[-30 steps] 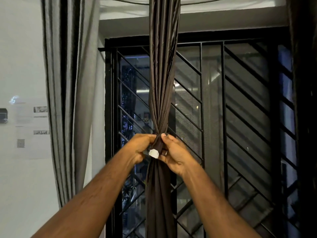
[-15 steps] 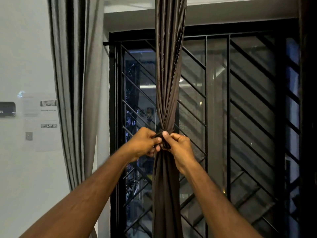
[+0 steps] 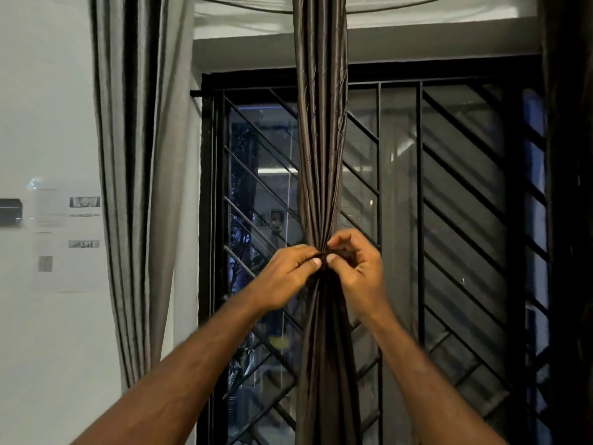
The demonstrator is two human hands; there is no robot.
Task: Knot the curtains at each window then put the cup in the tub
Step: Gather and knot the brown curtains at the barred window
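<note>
**Cinching the brown curtain at the barred window**

My left hand [image 3: 290,277] and right hand [image 3: 356,268] meet at the waist of the gathered brown curtain [image 3: 321,149], fingers [image 3: 316,263] curled and pinching the dark band of fabric wrapped round it. The curtain hangs plumb in front of the window grille [image 3: 449,187], its long axis vertical, pleats narrowing to my grip and spreading below. To do this well, I judge both hands should pull evenly and level, keeping the folds bunched so the knot seats tight. A grey curtain [image 3: 141,155] hangs loose to the left.
</note>
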